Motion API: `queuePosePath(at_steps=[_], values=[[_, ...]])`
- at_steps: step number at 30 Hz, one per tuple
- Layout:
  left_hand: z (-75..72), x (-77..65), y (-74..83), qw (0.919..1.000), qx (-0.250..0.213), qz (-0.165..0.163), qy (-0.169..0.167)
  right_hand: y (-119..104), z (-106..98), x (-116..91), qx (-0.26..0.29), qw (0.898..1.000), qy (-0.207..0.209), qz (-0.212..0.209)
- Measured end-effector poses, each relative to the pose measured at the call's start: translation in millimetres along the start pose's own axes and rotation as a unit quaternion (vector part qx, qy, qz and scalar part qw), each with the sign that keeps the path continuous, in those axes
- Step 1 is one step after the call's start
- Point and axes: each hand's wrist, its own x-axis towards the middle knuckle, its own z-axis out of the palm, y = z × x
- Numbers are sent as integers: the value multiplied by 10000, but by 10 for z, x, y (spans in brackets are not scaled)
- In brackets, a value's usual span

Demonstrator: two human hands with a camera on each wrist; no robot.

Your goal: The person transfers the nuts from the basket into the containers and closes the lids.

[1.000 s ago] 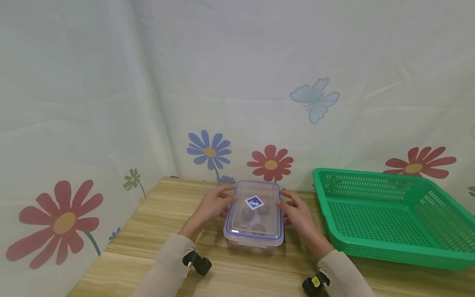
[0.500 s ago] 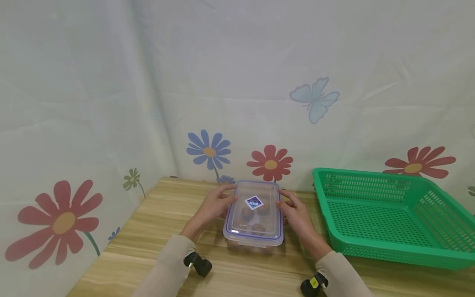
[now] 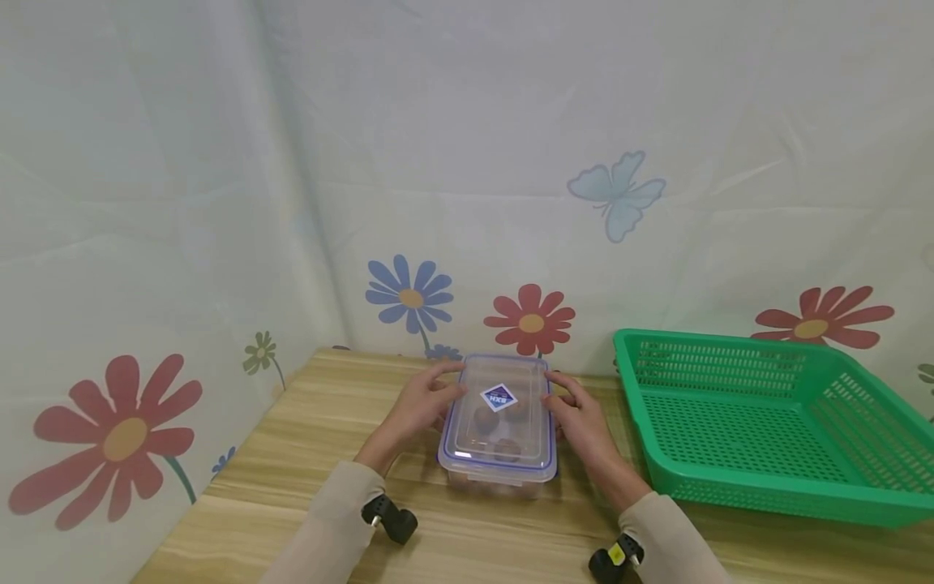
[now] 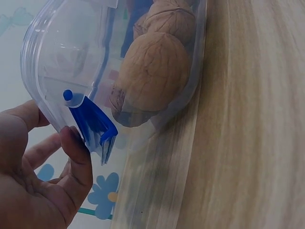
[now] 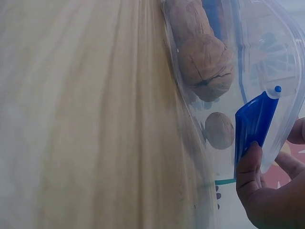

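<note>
A clear plastic food container (image 3: pixel 529 430) with a blue-rimmed lid and a diamond-shaped sticker (image 3: pixel 499 397) stands on the table. Several walnuts (image 4: pixel 155 71) show through its wall. My left hand (image 3: pixel 417 403) grips its left side, the thumb at the lid's edge and curled fingers by a blue latch (image 4: pixel 94 121). On the opposite side my right hand (image 3: pixel 585 418) does likewise, a fingertip touching the other blue latch (image 5: pixel 256 121). Both latches slant away from the wall. In the head view, the fingers below the lid are partly hidden.
A green perforated plastic basket (image 3: pixel 737 430) stands close by on the right. The wooden table (image 3: pixel 306 454) ends at the left and meets a flower-print cloth (image 3: pixel 467 195) behind. A black wrist camera (image 3: pixel 390 519) sits on each sleeve.
Almost nothing differs. Both hands stay at the container's sides, and the container remains in its place; the right wrist has shifted slightly left.
</note>
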Motion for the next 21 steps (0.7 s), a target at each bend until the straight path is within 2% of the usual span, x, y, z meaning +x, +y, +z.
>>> queuePosePath(at_steps=[21], values=[[-5,0,-4,10000,36,-2,20,-12,1,-18,-23,10000,17,45]])
